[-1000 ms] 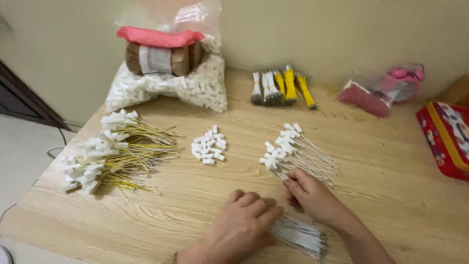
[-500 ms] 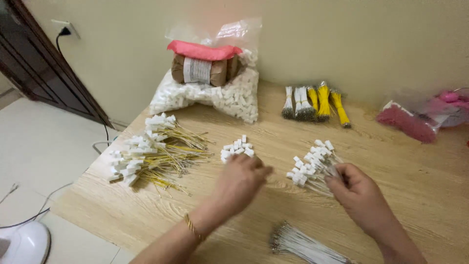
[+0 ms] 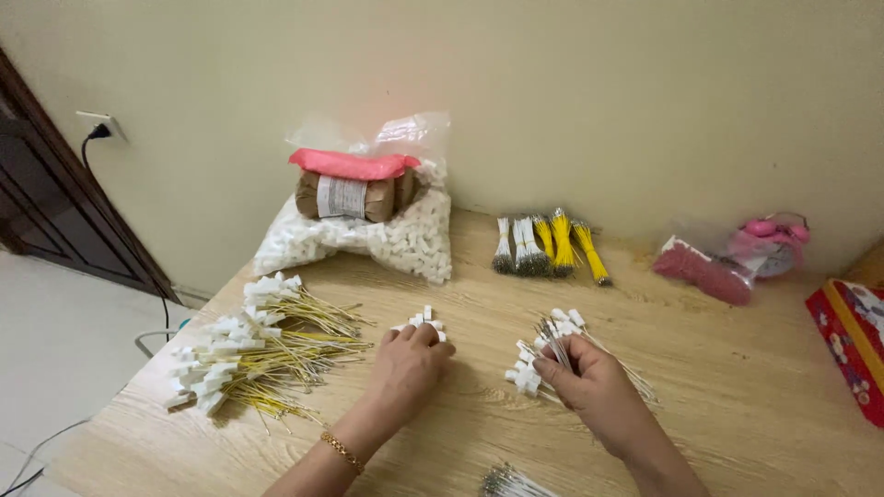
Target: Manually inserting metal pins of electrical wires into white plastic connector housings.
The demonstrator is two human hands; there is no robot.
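Since 0.5 s ago, left hand (image 3: 410, 364) has come down onto the small pile of white caps (image 3: 422, 322) near the middle of the surface (image 3: 737, 387); before it hovered just short of it. Fingers curled over the pile, tips touching caps, but can't tell if any cap is pinched. Right hand (image 3: 589, 377) sits on the bunch of white-capped wires (image 3: 543, 354) just right of the caps, same spot as before; thumb & fingers pressed together, pinching a few wires. Big heap of yellow wires w/ white caps (image 3: 249, 350) lies toward left edge. Bag of white caps (image 3: 368, 235) stands at back edge by the wall, w/ yellow & grey wire bundles (image 3: 548, 244) right of it. Bare wire bundle (image 3: 511, 480) at front edge, between the forearms.
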